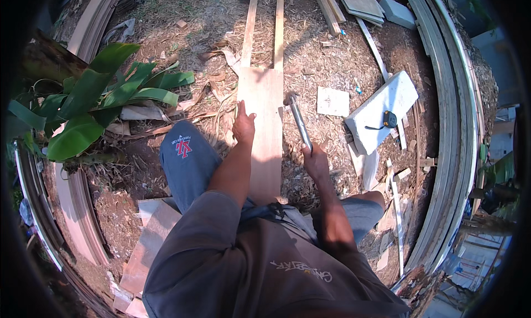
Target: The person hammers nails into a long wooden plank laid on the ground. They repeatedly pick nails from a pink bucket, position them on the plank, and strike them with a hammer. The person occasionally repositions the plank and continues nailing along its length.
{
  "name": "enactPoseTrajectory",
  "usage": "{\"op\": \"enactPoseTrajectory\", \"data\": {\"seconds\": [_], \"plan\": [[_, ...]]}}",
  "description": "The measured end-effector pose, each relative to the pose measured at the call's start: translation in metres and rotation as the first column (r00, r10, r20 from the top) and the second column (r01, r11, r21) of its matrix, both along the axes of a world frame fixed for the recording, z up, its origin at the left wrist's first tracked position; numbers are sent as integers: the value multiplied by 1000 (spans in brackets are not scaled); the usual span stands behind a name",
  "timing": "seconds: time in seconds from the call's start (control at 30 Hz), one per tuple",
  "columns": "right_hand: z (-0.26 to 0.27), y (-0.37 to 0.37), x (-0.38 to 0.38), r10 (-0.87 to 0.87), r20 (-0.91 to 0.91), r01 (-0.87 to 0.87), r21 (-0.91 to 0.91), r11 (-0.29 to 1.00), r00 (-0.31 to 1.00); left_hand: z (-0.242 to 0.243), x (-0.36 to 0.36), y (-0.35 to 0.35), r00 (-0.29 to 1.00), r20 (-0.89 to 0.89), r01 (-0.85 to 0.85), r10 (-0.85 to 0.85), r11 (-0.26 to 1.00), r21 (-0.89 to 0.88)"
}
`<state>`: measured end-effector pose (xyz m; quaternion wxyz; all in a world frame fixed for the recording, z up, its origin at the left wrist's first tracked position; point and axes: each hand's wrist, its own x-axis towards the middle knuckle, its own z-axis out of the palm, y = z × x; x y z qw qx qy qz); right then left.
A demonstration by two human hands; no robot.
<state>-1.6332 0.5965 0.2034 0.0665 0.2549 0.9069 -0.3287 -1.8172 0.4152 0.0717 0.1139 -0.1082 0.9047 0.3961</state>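
A long plywood panel [265, 152] lies between my knees, its far end over two narrow wooden strips [279, 32] that run away from me. My left hand [244, 125] rests at the panel's left edge, thumb spread toward the wood; whether it grips anything is hard to tell. In my right hand [316, 162] is a hammer [299, 121] with a metal shaft, held by the handle just right of the panel. Its head points away from me, near the panel's right edge.
On the right, a tape measure [389, 119] sits on a white block [373, 123], near a square offcut [333, 102]. Banana leaves [99, 94] spread at the left. Stacked boards [452, 110] line the right side; more boards [359, 2] lie at the far right. Wood shavings and dry leaves cover the ground.
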Motion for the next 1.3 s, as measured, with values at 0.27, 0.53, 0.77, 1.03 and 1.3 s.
{"op": "enactPoseTrajectory", "data": {"seconds": [0.27,0.53,0.77,1.03,1.3], "plan": [[70,-20,-58,-292,-895,-277,-391,877,338,-23,11,1,997,-82,7,-8,1000,-15],[-34,-15,-1,86,-18,-86,17,996,996,-17,4,-3,997,-38,-71,74,994,78],[91,-35,-64,-208,-852,-355,-406,842,480,-17,0,-10,999,-41,5,-3,999,39],[-54,-27,14,-21,162,7,87,996,987,92,-113,-18,981,-191,65,21,901,429],[4,-17,-24,-169,-725,-64,-282,957,667,177,-133,-59,939,-338,251,-61,793,555]]}}
